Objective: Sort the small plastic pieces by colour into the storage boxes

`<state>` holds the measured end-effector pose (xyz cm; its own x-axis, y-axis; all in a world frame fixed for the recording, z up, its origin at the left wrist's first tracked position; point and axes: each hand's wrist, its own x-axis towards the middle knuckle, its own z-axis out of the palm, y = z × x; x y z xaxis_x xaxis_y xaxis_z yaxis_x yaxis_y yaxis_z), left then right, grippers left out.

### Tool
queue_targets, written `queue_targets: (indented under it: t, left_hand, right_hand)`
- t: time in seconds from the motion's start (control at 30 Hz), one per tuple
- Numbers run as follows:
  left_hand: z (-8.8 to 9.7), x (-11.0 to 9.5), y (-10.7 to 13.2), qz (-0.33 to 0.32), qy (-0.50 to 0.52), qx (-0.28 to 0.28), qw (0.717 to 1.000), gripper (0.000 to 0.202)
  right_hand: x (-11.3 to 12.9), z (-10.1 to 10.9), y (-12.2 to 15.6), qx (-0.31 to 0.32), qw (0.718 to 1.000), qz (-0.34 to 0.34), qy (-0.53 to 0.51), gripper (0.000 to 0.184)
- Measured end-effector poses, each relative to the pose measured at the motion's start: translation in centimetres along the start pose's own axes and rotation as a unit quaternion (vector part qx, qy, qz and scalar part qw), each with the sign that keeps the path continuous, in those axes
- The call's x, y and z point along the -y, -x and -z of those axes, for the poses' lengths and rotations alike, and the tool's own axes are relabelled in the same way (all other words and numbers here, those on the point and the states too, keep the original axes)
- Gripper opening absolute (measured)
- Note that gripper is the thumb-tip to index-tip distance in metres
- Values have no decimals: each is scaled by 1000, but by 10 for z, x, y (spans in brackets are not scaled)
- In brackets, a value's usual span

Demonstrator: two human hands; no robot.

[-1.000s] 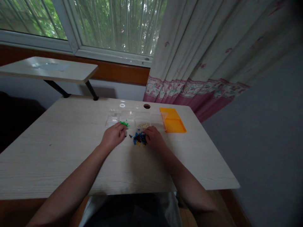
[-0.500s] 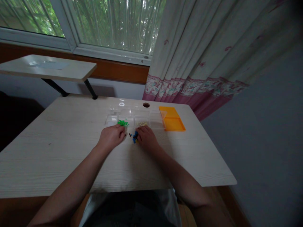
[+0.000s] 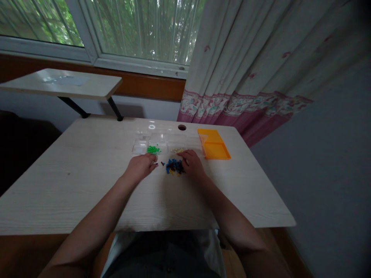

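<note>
A small heap of mixed blue, black and yellow pieces (image 3: 174,166) lies on the desk between my hands. My right hand (image 3: 193,165) is at the heap's right edge, index finger stretched toward the clear box and thumb apart from it. My left hand (image 3: 142,166) rests left of the heap with curled fingers. A tiny dark piece (image 3: 157,163) shows at its fingertips; whether it is gripped is unclear. Beyond the hands stands a clear compartment box (image 3: 188,145), holding green pieces (image 3: 153,149) and cream pieces (image 3: 177,150) in separate compartments.
An orange tray (image 3: 216,150) lies right of the clear box, partly beneath its edge. Behind the box is a round cable hole (image 3: 182,127) in the desk (image 3: 87,185). A raised shelf (image 3: 95,85) stands at the back left. A curtain (image 3: 232,77) hangs at the back right.
My right hand has drawn back to the right, uncovering most of the mixed heap. My left hand stays in nearly the same place beside it. The whole view has shifted slightly.
</note>
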<state>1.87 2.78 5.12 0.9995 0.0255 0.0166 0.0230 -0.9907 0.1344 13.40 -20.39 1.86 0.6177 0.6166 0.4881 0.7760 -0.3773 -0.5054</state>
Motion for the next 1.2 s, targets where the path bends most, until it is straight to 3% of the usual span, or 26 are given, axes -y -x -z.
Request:
queue_targets:
  t: [0.33, 0.6, 0.7, 0.8, 0.9, 1.2]
  left_hand:
    - [-16, -20, 0, -32, 33, -7, 999, 23]
    - [-19, -21, -2, -22, 86, -50, 995, 21]
    - [-21, -22, -2, -26, 113, -62, 991, 22]
    - [-24, -22, -3, -39, 136, -71, 987, 21]
    - [-26, -22, -4, -46, 156, -66, 985, 21]
    - [-29, -23, -5, -49, 173, -63, 982, 19]
  right_hand:
    - [0, -1, -2, 11, 999, 31, 12, 36]
    - [-3, 4, -3, 0, 999, 42, 19, 36]
    - [-5, 9, -4, 35, 996, 83, 20, 32]
    - [-3, 15, -5, 108, 985, 134, 10, 22]
    - [3, 21, -4, 163, 976, 144, 5, 11]
    - [16, 14, -1, 204, 965, 137, 89, 5]
